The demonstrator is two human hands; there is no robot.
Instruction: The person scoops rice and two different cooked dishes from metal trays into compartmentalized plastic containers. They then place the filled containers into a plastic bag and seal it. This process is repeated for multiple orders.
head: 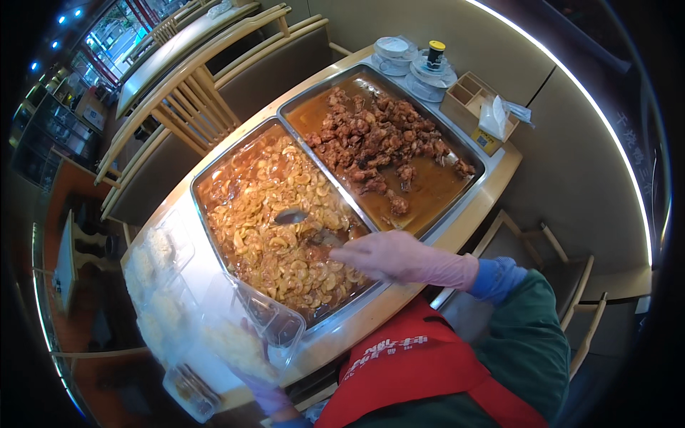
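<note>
My right hand (393, 255), in a pale pink glove, is over the near edge of a steel tray (342, 184) of sliced potato in reddish sauce (278, 235). It appears closed around the blurred handle of a metal spoon (290, 216), whose bowl rests on the slices. At the lower left, my left hand (267, 393), gloved too, grips a clear plastic container (286, 356) from below and behind. White rice (241, 350) fills one part of that container; its raised transparent side overlaps the tray corner. The left fingers are mostly hidden.
Beside the potatoes is a tray of browned meat pieces (374, 139) in sauce. More clear rice boxes (160, 299) and a small lidded pack (191, 393) crowd the table's left end. Stacked lids (431, 80) and a wooden tissue box (476, 107) stand by the wall. Benches (171, 171) flank the table.
</note>
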